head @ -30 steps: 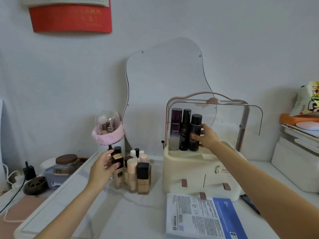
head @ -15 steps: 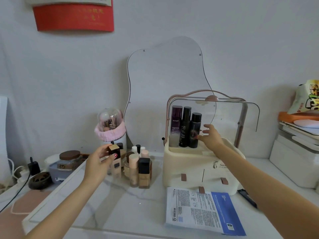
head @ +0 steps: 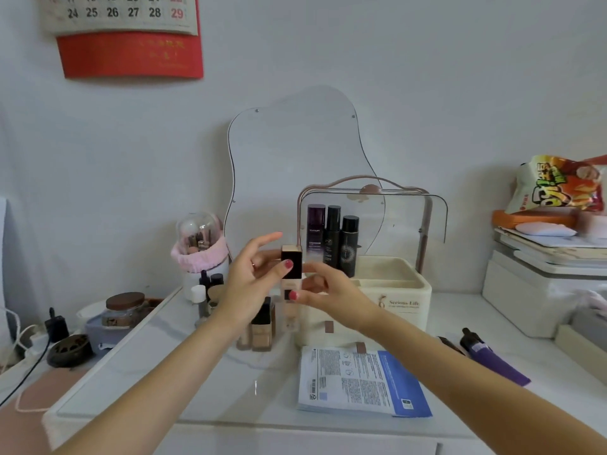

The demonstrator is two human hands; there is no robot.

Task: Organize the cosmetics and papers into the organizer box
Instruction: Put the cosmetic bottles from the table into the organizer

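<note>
Hands are meeting in midair just left of the organizer point(head: 394, 307), both holding one foundation bottle point(head: 290, 284) upright. The left hand point(head: 253, 284) is pinching its square black cap between thumb and curled fingers, index finger held straight; the right hand point(head: 331, 295) is pinching the pale glass body lower down with thumb and fingers. Half a second ago the left hand alone was lifting this bottle over the cluster while the right was reaching into the box by the tall bottles; now the right has come across to the bottle. Three tall bottles point(head: 332, 241), one purple and two black, are standing in the cream plastic organizer's back left corner, behind its raised clear lid point(head: 410, 211), which has rounded corners and a pinkish handle. Several small bottles point(head: 261, 330) are remaining on the glossy white table point(head: 210, 382) below the hands; an exact count is hidden by the arm. One stack of printed white and blue papers point(head: 361, 379) is lying flat in front of the box. One wavy-edged mirror point(head: 295, 152) is leaning on the wall, one domed clear brush holder point(head: 200, 244) with a fluffy pink band is standing left of it, and one brown-lidded jar point(head: 124, 310) is sitting farther left.
</note>
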